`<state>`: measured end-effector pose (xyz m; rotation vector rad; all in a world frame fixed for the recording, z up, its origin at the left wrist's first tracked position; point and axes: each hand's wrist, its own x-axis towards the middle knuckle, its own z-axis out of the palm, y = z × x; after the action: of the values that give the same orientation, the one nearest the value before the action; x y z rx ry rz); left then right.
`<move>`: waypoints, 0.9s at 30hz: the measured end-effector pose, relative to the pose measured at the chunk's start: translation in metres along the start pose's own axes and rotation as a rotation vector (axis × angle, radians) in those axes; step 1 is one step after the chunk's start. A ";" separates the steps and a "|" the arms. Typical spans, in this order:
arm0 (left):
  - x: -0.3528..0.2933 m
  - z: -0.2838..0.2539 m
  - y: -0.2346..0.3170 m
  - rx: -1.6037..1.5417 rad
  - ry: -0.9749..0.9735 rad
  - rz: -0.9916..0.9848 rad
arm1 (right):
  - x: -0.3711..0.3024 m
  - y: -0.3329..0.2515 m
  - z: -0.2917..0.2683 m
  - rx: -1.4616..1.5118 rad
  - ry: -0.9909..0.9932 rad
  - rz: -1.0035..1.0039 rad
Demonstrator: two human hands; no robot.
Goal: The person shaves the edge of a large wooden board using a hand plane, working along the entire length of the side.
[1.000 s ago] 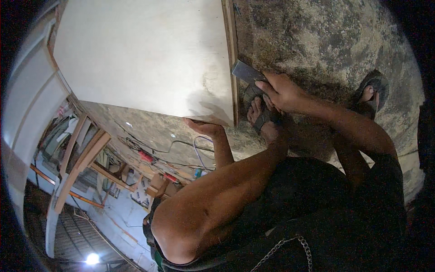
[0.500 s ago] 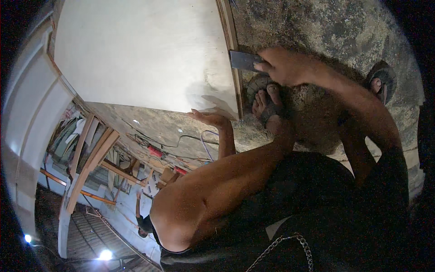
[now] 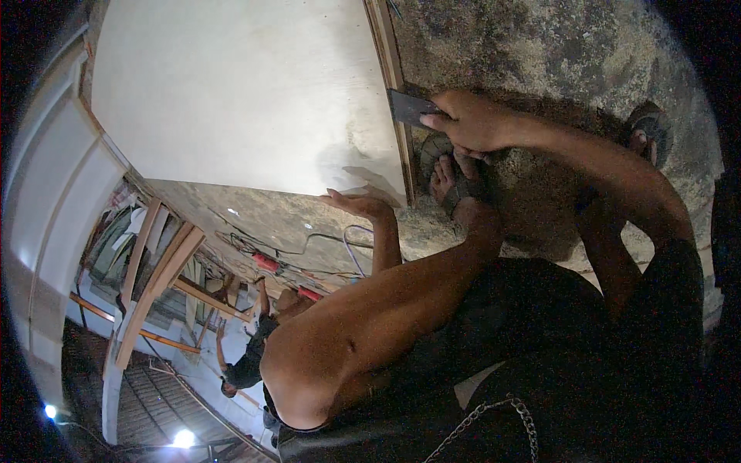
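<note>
A pale, smooth wooden panel [image 3: 239,92] with a light wood edge strip [image 3: 397,116] fills the upper left. My right hand [image 3: 472,121] is closed round a dark flat rectangular scraper [image 3: 411,106], whose far end touches that edge strip. Below the panel's near edge, my left hand [image 3: 361,204] has its fingers stretched out flat and touches the edge near the corner. My foot in a dark sandal [image 3: 441,174] stands just under the scraper.
The floor [image 3: 532,54] is stained and rough. Cables with a red piece [image 3: 265,261] run along it beyond my knee [image 3: 301,370]. Wooden beams [image 3: 158,285] stand at the left. A person in dark clothes [image 3: 251,359] is in the background, near a bright lamp [image 3: 184,438].
My right hand and the scraper have shifted slightly left along the panel's edge strip. My left hand stays about where it was. The person in the background shows more fully, with arms spread.
</note>
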<state>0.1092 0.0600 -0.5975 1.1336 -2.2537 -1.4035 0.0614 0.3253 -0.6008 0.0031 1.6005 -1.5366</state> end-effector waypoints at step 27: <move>0.016 -0.016 -0.031 -0.309 -0.112 0.079 | 0.015 0.022 0.010 -0.160 0.165 -0.164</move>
<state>0.1223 0.0306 -0.6186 0.8773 -2.0320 -1.7448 0.0706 0.3140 -0.6258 -0.0935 1.8916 -1.5608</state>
